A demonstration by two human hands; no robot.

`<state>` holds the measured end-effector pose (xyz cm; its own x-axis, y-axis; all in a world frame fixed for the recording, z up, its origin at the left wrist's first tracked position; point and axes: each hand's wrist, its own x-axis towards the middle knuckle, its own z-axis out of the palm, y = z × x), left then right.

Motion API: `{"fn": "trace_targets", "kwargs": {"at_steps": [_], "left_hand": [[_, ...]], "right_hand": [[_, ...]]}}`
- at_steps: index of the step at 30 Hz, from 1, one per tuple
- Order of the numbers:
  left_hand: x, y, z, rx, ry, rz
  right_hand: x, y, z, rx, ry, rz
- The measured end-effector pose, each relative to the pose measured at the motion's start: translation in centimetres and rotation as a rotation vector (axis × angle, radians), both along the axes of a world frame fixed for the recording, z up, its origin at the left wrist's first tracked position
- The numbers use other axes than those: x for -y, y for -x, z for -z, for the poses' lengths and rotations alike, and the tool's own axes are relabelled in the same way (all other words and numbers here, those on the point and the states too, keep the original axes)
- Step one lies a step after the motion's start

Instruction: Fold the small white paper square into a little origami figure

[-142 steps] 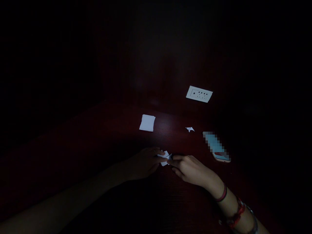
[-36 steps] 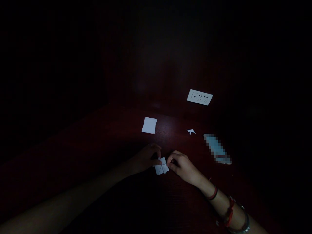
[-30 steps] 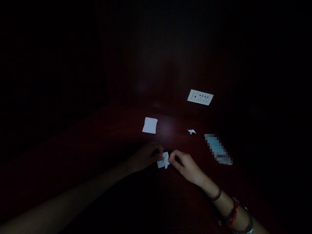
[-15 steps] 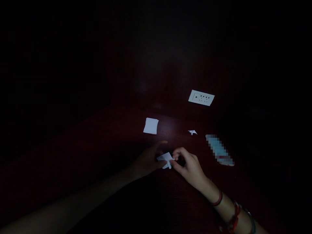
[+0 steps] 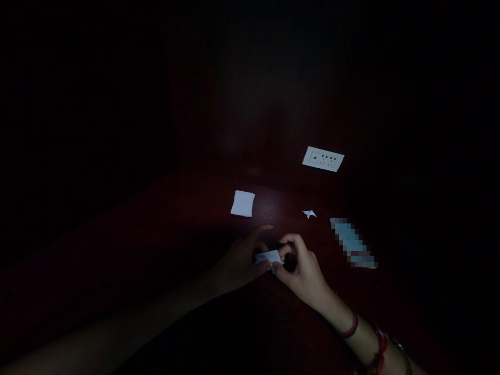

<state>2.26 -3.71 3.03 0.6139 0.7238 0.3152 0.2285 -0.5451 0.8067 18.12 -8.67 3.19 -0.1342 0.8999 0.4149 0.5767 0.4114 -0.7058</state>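
Closely pinched between the fingers (image 5: 291, 241) of the left hand (image 5: 239, 261) and the right hand (image 5: 303, 272), a small folded white paper piece (image 5: 269, 257) sits low over the dark red wooden desk (image 5: 175, 234), its long axis running left to right. Beyond it lie a white paper square (image 5: 242, 203), a tiny folded white scrap (image 5: 309, 213) and a pixelated phone (image 5: 353, 244). A white socket plate (image 5: 323, 159) is on the back wall. The room is nearly black. The paper's folds and its covered edges are hard to make out.

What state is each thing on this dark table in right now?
small paper, part-folded, pinched between left hand and right hand
paper square, lying flat, untouched
tiny paper figure, folded, lying apart
phone, lying flat, untouched
wall socket, nothing plugged in
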Motion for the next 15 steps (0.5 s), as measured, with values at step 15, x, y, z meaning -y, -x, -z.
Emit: {"fn": "trace_targets", "kwargs": {"at_steps": [15], "left_hand": [[-1.7,0.3,1.6,0.010,0.254,0.053]], "right_hand": [[-1.8,-1.8,1.5,-0.140,0.203,-0.211]]}}
